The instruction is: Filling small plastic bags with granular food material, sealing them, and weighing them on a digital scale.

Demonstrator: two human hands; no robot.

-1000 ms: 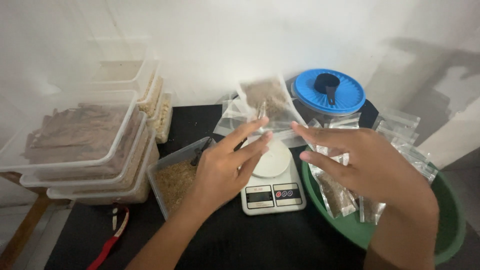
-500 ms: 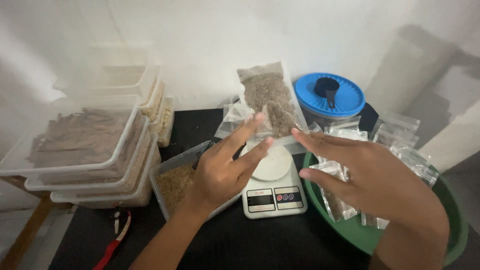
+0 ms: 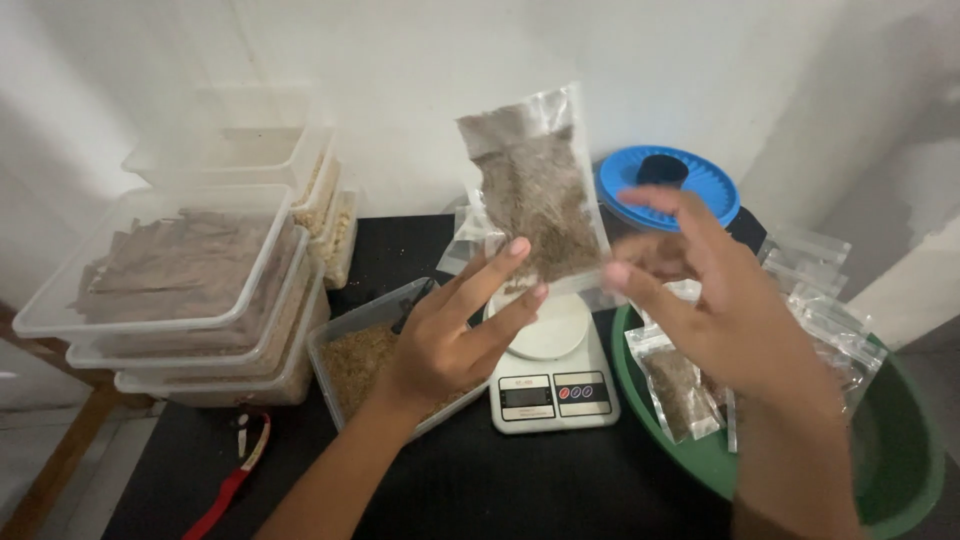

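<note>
Nearest the camera, the left hand (image 3: 450, 340) and right hand (image 3: 730, 310) are raised over the black table (image 3: 560, 490), palms facing each other, fingers stretched and mostly straight. Between them hangs a clear pouch (image 3: 535, 195) of brown seed-like grains: the left fingertips (image 3: 520, 248) touch its lower left edge and the right fingertips (image 3: 618, 275) its lower right corner, so it is pinched lightly at the bottom by both hands, not clenched. A second ago the pouch sat lower, close over the scale; now it stands higher and nearly upright, tilted slightly left, its empty top part folded over and its contents settled in the lower two thirds, which suggests the grains are being shaken down and the pouch checked. Just below the left fingers is a white scale (image 3: 553, 375) with a round pan and a grey panel. Under the left palm sits a clear tub (image 3: 350, 345) of loose tan grain. Below the right hand a green basin (image 3: 900, 470) holds several small filled pouches (image 3: 675, 390), rectangular, clear, brown inside. Left of the left wrist lies a red-handled tool (image 3: 235, 480). Farther left, stacked clear trays (image 3: 180, 290) hold brownish material. Beyond the right fingertips, against the white wall, stands a blue round lid (image 3: 705, 185) with a dark knob. No labels show on any pack.
</note>
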